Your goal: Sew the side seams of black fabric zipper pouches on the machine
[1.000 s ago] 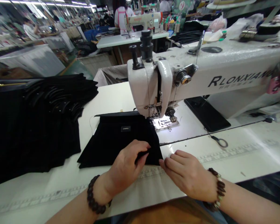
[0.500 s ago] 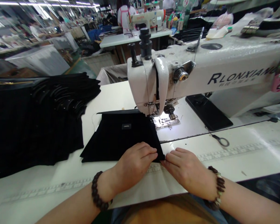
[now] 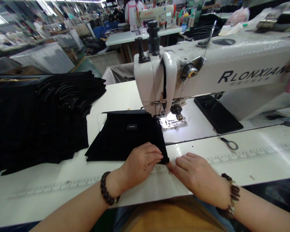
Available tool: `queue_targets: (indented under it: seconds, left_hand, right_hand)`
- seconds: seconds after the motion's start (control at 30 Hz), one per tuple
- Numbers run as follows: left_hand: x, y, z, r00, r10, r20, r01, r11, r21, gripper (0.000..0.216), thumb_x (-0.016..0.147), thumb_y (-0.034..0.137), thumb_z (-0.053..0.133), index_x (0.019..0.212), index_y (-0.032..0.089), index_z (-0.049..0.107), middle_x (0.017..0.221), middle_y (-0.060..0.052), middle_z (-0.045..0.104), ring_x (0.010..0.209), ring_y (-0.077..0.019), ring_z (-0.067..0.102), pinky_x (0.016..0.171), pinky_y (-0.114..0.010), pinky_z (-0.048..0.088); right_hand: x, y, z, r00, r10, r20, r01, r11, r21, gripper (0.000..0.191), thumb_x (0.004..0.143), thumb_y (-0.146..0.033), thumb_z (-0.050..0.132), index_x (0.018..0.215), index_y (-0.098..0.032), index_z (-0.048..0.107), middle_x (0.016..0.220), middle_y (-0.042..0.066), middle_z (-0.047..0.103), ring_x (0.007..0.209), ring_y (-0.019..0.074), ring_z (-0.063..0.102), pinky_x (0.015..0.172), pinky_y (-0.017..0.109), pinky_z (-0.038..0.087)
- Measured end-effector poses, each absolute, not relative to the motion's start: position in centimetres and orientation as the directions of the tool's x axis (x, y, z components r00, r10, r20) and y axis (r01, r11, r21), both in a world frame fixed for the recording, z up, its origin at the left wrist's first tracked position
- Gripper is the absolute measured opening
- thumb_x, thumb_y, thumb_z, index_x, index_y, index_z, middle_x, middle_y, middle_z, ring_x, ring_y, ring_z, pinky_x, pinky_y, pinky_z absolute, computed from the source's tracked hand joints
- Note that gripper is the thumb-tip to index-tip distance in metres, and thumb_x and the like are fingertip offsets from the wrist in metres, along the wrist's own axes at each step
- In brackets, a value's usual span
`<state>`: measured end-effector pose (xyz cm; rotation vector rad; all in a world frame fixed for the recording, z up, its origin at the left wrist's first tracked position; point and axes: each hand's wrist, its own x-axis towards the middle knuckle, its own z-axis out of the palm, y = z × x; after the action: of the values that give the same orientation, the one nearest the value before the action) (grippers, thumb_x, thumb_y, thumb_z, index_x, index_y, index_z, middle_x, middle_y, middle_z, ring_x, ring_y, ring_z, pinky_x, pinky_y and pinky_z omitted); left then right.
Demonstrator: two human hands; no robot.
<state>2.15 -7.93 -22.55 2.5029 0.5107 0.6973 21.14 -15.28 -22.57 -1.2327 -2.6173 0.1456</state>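
A black fabric piece (image 3: 116, 141) with a small label (image 3: 132, 127) lies flat on the table, its far right edge under the presser foot area of a white sewing machine (image 3: 157, 87). My left hand (image 3: 145, 162) rests on its near right part, fingers closed in a pinch at the near edge. My right hand (image 3: 192, 170) is at the near right corner, its thumb and fingertip closed on that corner and the other fingers curled. The fingertips' exact hold is partly hidden. The needle is hidden behind the machine head.
A stack of black fabric pieces (image 3: 45, 119) lies at the left. Right of the needle area are a black phone (image 3: 217, 114) and small thread snips with a ring handle (image 3: 229, 143). A printed ruler (image 3: 67, 185) runs along the table's front. Another sewing machine (image 3: 156, 17) and a person stand behind.
The fabric's near right corner has shifted slightly left relative to the machine. My right hand's curled fingers have moved a little to the right. The view has tilted slightly.
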Motion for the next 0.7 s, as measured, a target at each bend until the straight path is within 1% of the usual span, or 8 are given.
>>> queue_targets:
  seconds: [0.1,0.23,0.33,0.43,0.5,0.6,0.7]
  left_hand:
    - [1.92,-7.7,-22.54,0.794,0.489,0.36,0.195,-0.766,0.612,0.016,0.082,0.006,0.048,0.086,0.01,0.063,0.084,-0.007,0.063,0.077,-0.0155,0.054,0.067,-0.028,0.047]
    - [1.98,-7.68,-22.35,0.78,0.522,0.344,0.202,-0.731,0.652,0.016,0.084,0.01,0.047,0.086,0.012,0.062,0.082,-0.006,0.062,0.076,-0.0148,0.054,0.067,-0.029,0.047]
    - [2.23,-7.77,-22.21,0.783,0.532,0.322,0.237,-0.734,0.636,0.016,0.084,0.01,0.045,0.085,0.011,0.061,0.082,-0.006,0.061,0.075,-0.0147,0.054,0.067,-0.028,0.047]
    - [2.51,-7.94,-22.19,0.804,0.522,0.283,0.312,-0.777,0.547,0.017,0.083,0.008,0.044,0.087,0.007,0.06,0.085,-0.009,0.06,0.077,-0.017,0.052,0.069,-0.03,0.047]
    - [2.56,-7.99,-22.3,0.818,0.494,0.295,0.306,-0.807,0.505,0.017,0.083,0.006,0.044,0.088,0.006,0.061,0.085,-0.01,0.06,0.076,-0.0176,0.052,0.069,-0.031,0.047]
    - [2.37,-7.83,-22.61,0.821,0.449,0.354,0.21,-0.812,0.545,0.016,0.083,0.007,0.046,0.086,0.008,0.062,0.08,-0.008,0.061,0.072,-0.016,0.051,0.065,-0.029,0.046]
    - [2.13,-7.53,-22.83,0.821,0.442,0.361,0.165,-0.789,0.592,0.015,0.084,0.009,0.049,0.088,0.009,0.063,0.08,-0.008,0.062,0.073,-0.0156,0.052,0.065,-0.028,0.045]
  right_hand:
    - [21.19,-15.2,-22.47,-0.606,0.775,0.178,0.748,0.632,-0.202,0.013,0.086,-0.015,0.045,0.094,-0.013,0.056,0.067,0.001,0.051,0.058,0.0154,0.043,0.056,0.032,0.029]
    - [21.28,-15.05,-22.32,-0.593,0.782,0.191,0.747,0.623,-0.232,0.013,0.087,-0.016,0.044,0.089,-0.015,0.056,0.065,0.001,0.051,0.057,0.0149,0.044,0.056,0.031,0.03]
    - [21.29,-15.05,-22.46,-0.596,0.783,0.175,0.748,0.622,-0.231,0.011,0.086,-0.016,0.046,0.091,-0.015,0.056,0.067,0.001,0.051,0.058,0.0153,0.045,0.056,0.031,0.03]
    - [21.24,-15.06,-22.59,-0.604,0.781,0.16,0.746,0.624,-0.231,0.012,0.086,-0.015,0.046,0.094,-0.016,0.055,0.068,0.001,0.052,0.059,0.0157,0.044,0.056,0.032,0.03]
    - [21.22,-15.01,-22.53,-0.609,0.776,0.166,0.74,0.631,-0.234,0.012,0.086,-0.015,0.046,0.093,-0.015,0.056,0.068,0.001,0.052,0.058,0.0159,0.044,0.056,0.032,0.03]
    - [21.38,-14.98,-22.38,-0.619,0.757,0.21,0.718,0.654,-0.238,0.015,0.088,-0.014,0.043,0.091,-0.013,0.057,0.065,0.001,0.05,0.057,0.0156,0.043,0.054,0.032,0.03]
    - [21.74,-15.08,-22.47,-0.608,0.751,0.257,0.705,0.66,-0.259,0.017,0.088,-0.013,0.04,0.092,-0.011,0.057,0.064,0.001,0.049,0.056,0.0151,0.041,0.054,0.031,0.031]
